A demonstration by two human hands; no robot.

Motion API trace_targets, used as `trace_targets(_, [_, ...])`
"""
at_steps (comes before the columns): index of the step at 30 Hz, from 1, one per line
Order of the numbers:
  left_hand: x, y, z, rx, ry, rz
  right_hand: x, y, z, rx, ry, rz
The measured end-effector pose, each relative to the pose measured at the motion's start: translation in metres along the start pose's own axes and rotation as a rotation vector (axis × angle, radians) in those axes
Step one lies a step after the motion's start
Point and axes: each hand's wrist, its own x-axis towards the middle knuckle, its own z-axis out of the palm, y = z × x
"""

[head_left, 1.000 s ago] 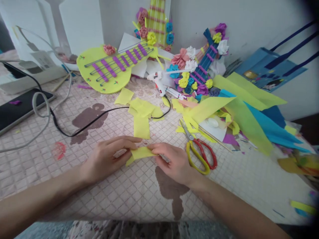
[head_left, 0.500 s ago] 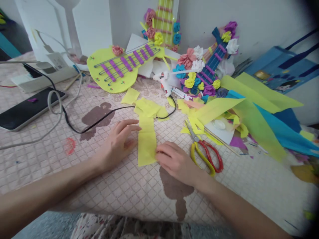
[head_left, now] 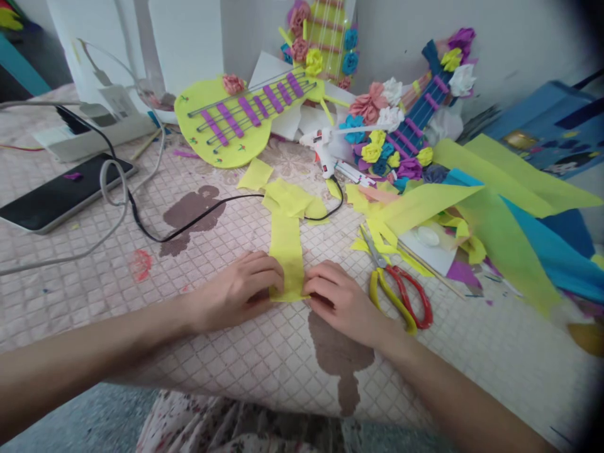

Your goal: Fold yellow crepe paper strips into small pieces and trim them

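Observation:
A strip of yellow crepe paper (head_left: 287,242) lies lengthwise in front of me on the quilted cloth. At its near end, my left hand (head_left: 245,286) has its fingers curled on the left edge. Opposite it, my right hand (head_left: 333,292) pinches the near right corner. The strip's far end runs up to a heap of cut yellow paper pieces (head_left: 285,196). Scissors (head_left: 384,267) with one yellow and one red handle lie just right of my right hand, blades pointing away.
A white glue gun (head_left: 323,154) stands beyond the paper, its black cord crossing left. Behind are a yellow paper guitar (head_left: 226,123) and a blue one with paper flowers (head_left: 410,126). A phone (head_left: 61,192) lies left; yellow and blue crepe sheets (head_left: 509,233) spread right.
My left hand has come down from beside the strip's middle to its near left edge, and its fingers have closed there. My right hand stays at the right edge. The view has shifted slightly.

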Motion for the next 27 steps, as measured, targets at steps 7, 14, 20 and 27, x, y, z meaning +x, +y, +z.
trace_targets(7, [0.003, -0.005, -0.013, -0.135, -0.044, 0.005, 0.002, 0.001, -0.005, 0.161, -0.027, 0.107])
trace_targets(14, [0.006, -0.006, -0.011, -0.162, -0.025, -0.026, 0.005, 0.0, -0.004, 0.195, -0.025, 0.15])
trace_targets(20, [0.01, 0.0, -0.006, -0.114, 0.027, -0.06, 0.008, -0.004, 0.001, 0.177, 0.005, 0.218])
trace_targets(27, [0.009, -0.001, -0.006, -0.129, 0.01, -0.054, 0.007, 0.0, -0.005, 0.235, -0.029, 0.211])
